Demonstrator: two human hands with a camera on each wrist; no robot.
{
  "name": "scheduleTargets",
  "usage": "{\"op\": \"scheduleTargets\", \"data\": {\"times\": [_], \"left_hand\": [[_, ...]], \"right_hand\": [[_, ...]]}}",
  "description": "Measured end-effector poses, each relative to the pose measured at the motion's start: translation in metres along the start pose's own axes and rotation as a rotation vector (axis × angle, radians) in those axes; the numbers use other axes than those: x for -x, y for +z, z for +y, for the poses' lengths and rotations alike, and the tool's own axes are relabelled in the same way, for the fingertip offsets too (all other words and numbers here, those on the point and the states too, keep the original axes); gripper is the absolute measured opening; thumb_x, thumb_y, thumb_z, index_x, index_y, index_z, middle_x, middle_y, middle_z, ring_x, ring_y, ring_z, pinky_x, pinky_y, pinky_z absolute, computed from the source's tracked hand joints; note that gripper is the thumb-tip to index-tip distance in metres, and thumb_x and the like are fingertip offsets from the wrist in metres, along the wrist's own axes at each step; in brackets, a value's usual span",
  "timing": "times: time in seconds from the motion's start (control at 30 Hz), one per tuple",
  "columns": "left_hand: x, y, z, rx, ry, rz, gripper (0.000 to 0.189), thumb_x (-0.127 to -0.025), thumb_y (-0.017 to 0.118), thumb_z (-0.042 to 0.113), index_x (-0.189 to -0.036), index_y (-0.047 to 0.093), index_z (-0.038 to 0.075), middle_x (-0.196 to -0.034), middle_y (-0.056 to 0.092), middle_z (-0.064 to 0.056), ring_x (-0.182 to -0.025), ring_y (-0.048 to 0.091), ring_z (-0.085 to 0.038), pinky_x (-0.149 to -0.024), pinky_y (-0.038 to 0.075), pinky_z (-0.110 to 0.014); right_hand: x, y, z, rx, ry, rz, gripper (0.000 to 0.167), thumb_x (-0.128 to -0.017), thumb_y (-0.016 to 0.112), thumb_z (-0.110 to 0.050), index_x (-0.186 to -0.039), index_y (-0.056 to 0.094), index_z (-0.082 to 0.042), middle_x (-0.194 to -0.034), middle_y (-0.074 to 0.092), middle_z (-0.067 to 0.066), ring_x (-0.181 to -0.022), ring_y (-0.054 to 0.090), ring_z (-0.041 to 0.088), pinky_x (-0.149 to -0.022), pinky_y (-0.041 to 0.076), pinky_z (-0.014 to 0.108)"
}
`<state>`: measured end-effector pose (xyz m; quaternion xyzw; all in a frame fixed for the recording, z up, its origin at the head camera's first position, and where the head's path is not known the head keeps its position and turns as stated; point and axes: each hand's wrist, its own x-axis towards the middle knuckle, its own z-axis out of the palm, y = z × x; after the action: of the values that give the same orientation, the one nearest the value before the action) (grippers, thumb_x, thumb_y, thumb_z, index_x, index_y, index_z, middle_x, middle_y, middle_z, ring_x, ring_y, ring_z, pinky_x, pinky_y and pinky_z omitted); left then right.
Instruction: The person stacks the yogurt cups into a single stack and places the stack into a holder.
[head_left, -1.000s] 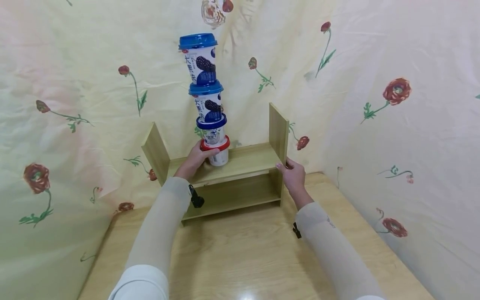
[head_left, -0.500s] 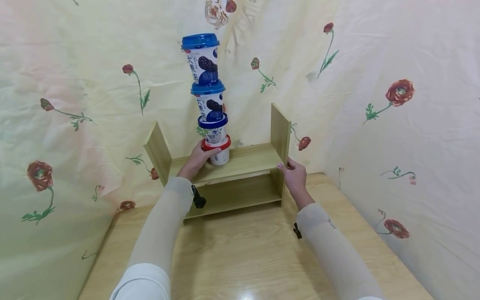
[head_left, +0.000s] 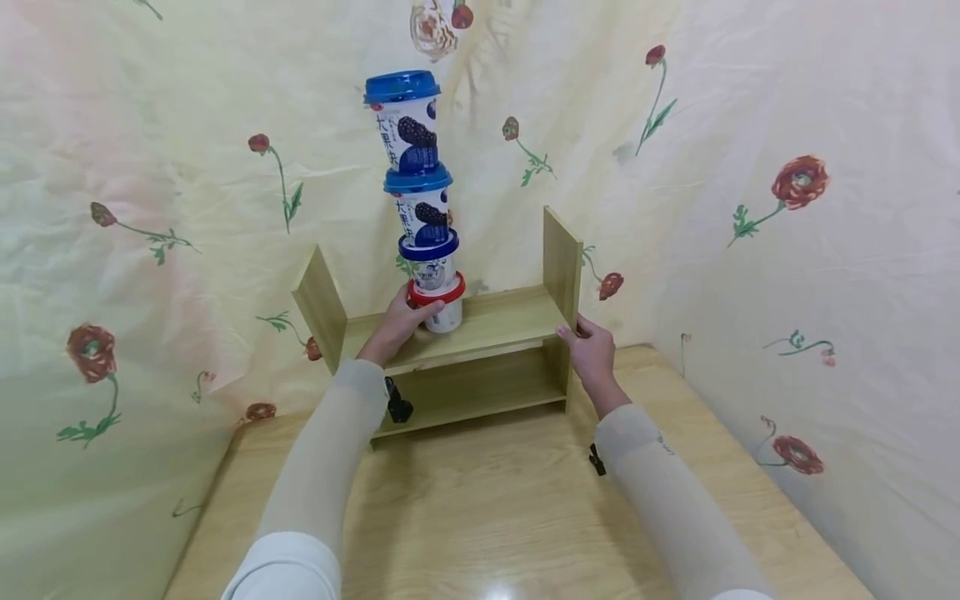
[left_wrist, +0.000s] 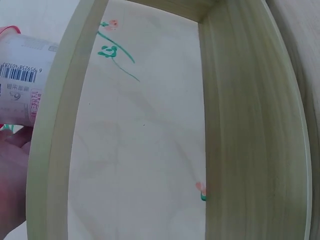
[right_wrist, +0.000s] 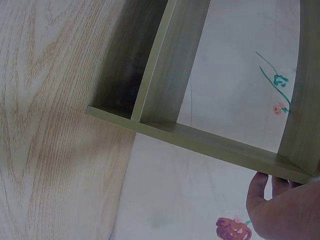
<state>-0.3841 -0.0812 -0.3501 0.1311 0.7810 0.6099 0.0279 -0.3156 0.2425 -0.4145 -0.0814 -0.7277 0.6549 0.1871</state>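
Observation:
A tall, slightly uneven stack of lidded cups stands on the upper board of a small wooden shelf. Its red-lidded bottom cup is gripped by my left hand, thumb across the front, other fingers mostly hidden. On it sits a cup with a dark-blue lid, then two blackberry-print yogurt cups with brighter blue lids. The left wrist view catches the bottom cup's barcode side. My right hand holds the shelf's right side panel, thumb inside, fingertips against the outer face.
The shelf rests on a wood-grain table, close to a flower-printed cloth backdrop that also rises at both sides. A lower board lies under the upper one, and a left side panel stands beside my left hand.
The head view has shifted a little, so the scene sits slightly farther right. Both hands keep their hold, and the stack stays standing.

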Motion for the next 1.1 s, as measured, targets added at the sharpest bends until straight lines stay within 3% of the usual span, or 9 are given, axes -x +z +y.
{"op": "scheduleTargets", "data": {"times": [0.13,0.27,0.37,0.43,0.6,0.7,0.77,0.93,1.1], "left_hand": [[0.012,-0.001,-0.007,-0.054,0.038,0.004,0.092,-0.088,0.079,0.036,-0.158,0.022,0.018,-0.153,0.044,-0.008,-0.139,0.042,-0.028,-0.117,0.033,-0.048],[0.034,0.001,-0.011,-0.151,0.013,0.011,0.108,-0.089,0.077,0.041,-0.163,0.003,0.014,-0.164,0.026,-0.014,-0.148,0.029,-0.035,-0.119,0.027,-0.052],[0.059,0.003,-0.017,-0.245,0.008,0.054,0.112,-0.091,0.072,0.049,-0.162,-0.007,0.014,-0.168,0.012,-0.012,-0.150,0.021,-0.037,-0.119,0.024,-0.053],[0.077,0.004,-0.023,-0.306,0.059,0.092,0.105,-0.093,0.068,0.049,-0.163,-0.003,0.014,-0.168,0.014,-0.011,-0.150,0.023,-0.035,-0.119,0.024,-0.054],[0.125,0.004,-0.043,-0.563,0.237,0.167,0.079,-0.100,0.060,0.044,-0.160,0.023,0.010,-0.164,0.023,-0.018,-0.150,0.020,-0.038,-0.117,0.023,-0.061],[0.151,0.006,-0.056,-0.679,0.290,0.187,0.069,-0.101,0.059,0.041,-0.156,0.034,0.008,-0.161,0.028,-0.021,-0.149,0.022,-0.042,-0.113,0.028,-0.066],[0.167,0.008,-0.065,-0.705,0.310,0.180,0.063,-0.101,0.061,0.037,-0.153,0.041,0.007,-0.158,0.036,-0.018,-0.148,0.025,-0.041,-0.111,0.031,-0.065],[0.196,0.013,-0.096,-0.728,0.277,0.118,0.057,-0.101,0.061,0.037,-0.147,0.050,0.004,-0.152,0.046,-0.016,-0.149,0.027,-0.034,-0.112,0.033,-0.061],[0.216,0.008,-0.118,-0.824,0.216,0.044,0.062,-0.103,0.054,0.046,-0.146,0.050,0.001,-0.151,0.045,-0.022,-0.148,0.025,-0.040,-0.115,0.030,-0.060]], "right_hand": [[0.004,0.003,0.003,-0.013,0.005,-0.019,0.046,-0.096,0.070,-0.012,-0.139,0.057,-0.001,-0.134,0.060,0.023,-0.125,0.059,0.032,-0.103,0.049,0.043],[0.006,0.003,0.007,0.003,0.006,-0.011,0.047,-0.096,0.070,-0.012,-0.139,0.056,-0.001,-0.135,0.059,0.023,-0.125,0.059,0.032,-0.104,0.048,0.043],[0.004,0.001,0.010,0.017,0.001,-0.002,0.047,-0.096,0.070,-0.013,-0.140,0.056,-0.001,-0.134,0.060,0.023,-0.124,0.059,0.032,-0.104,0.048,0.042],[0.004,0.000,0.011,0.021,0.000,0.004,0.047,-0.096,0.070,-0.012,-0.139,0.057,-0.001,-0.134,0.060,0.023,-0.124,0.059,0.032,-0.104,0.048,0.042],[0.003,0.002,0.008,0.026,-0.008,0.016,0.046,-0.095,0.070,-0.011,-0.138,0.058,-0.002,-0.133,0.060,0.022,-0.125,0.058,0.031,-0.105,0.047,0.042],[0.002,0.003,0.005,0.030,-0.005,0.017,0.046,-0.096,0.070,-0.013,-0.138,0.058,-0.002,-0.134,0.060,0.021,-0.126,0.058,0.029,-0.106,0.047,0.042],[0.000,0.003,0.004,0.028,0.003,0.020,0.045,-0.096,0.070,-0.013,-0.138,0.058,-0.002,-0.134,0.060,0.021,-0.126,0.058,0.029,-0.106,0.047,0.042],[-0.005,0.003,0.002,0.032,0.001,0.027,0.045,-0.095,0.071,-0.014,-0.138,0.059,-0.004,-0.133,0.061,0.021,-0.125,0.058,0.028,-0.106,0.047,0.041],[-0.006,0.003,0.001,0.046,0.002,0.014,0.046,-0.096,0.071,-0.016,-0.138,0.059,-0.004,-0.134,0.061,0.020,-0.125,0.058,0.027,-0.106,0.047,0.041]]}}
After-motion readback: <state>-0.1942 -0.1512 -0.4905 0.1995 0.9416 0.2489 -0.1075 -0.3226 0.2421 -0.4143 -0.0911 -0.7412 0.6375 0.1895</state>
